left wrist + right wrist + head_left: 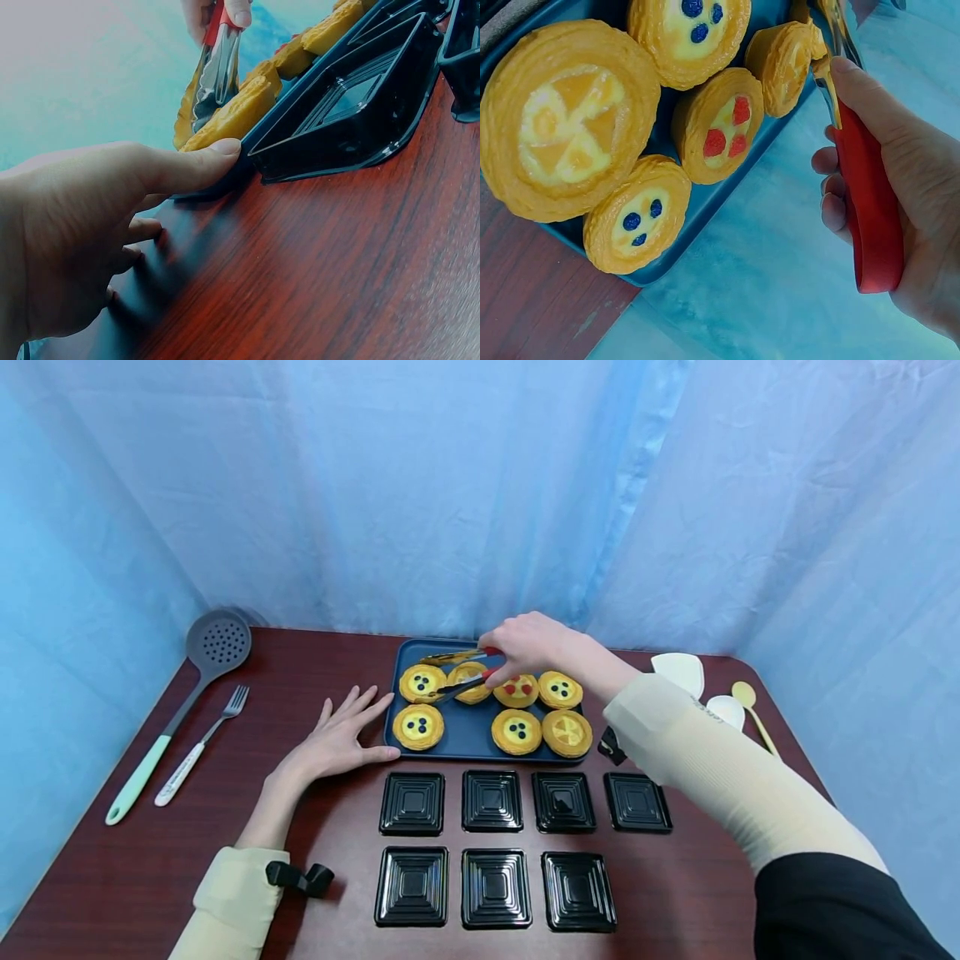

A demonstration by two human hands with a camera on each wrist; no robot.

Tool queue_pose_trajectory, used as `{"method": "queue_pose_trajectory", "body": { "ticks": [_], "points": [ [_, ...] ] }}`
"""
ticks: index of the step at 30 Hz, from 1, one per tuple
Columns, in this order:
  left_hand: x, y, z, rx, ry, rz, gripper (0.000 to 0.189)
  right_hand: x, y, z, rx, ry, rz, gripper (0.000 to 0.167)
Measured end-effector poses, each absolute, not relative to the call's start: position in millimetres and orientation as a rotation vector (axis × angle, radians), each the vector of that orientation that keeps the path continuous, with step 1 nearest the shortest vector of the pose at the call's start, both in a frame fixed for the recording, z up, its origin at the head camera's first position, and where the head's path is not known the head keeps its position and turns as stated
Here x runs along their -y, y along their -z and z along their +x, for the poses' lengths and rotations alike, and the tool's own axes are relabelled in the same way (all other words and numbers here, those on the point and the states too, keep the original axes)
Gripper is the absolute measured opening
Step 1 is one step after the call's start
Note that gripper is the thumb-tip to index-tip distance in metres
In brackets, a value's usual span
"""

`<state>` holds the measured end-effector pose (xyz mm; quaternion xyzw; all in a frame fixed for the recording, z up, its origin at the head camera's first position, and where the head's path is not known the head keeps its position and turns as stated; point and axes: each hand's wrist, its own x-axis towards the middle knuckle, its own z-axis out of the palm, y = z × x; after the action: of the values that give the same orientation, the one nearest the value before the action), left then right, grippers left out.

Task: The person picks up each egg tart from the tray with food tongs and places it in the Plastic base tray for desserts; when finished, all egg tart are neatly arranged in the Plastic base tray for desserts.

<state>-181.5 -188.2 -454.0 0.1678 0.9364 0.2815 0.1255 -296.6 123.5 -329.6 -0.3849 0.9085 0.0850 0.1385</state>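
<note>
My right hand (531,643) grips a pair of metal tongs with red handles (871,210) over the back of the dark blue tray (467,737). The tongs' spread tips lie around the blueberry tart (420,680) at the tray's back left. Beside the tray, my left hand (337,740) has its fingers spread, with the thumb at the front left corner and the index fingertip by the left edge. Several other tarts sit on the tray, including a strawberry one (721,141), a plain yellow-topped one (571,124) and another with blueberries (418,727).
Two rows of square black plastic trays (412,804) lie in front of the blue tray. At left are a slotted skimmer (217,643) and a fork (202,746). A white utensil head (678,673) and a yellow spoon (744,695) lie at right. Blue curtains (420,502) hang around the table.
</note>
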Motion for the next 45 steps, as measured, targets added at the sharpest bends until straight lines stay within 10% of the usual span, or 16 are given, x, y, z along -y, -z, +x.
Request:
{"method": "queue_pose_trajectory", "body": {
  "ticks": [45],
  "points": [
    [189.0, 456.9, -184.5, -2.727, -0.826, 0.507, 0.094, -149.4, 291.4, -267.6, -2.737, -0.113, -1.185, 0.043]
  ]
}}
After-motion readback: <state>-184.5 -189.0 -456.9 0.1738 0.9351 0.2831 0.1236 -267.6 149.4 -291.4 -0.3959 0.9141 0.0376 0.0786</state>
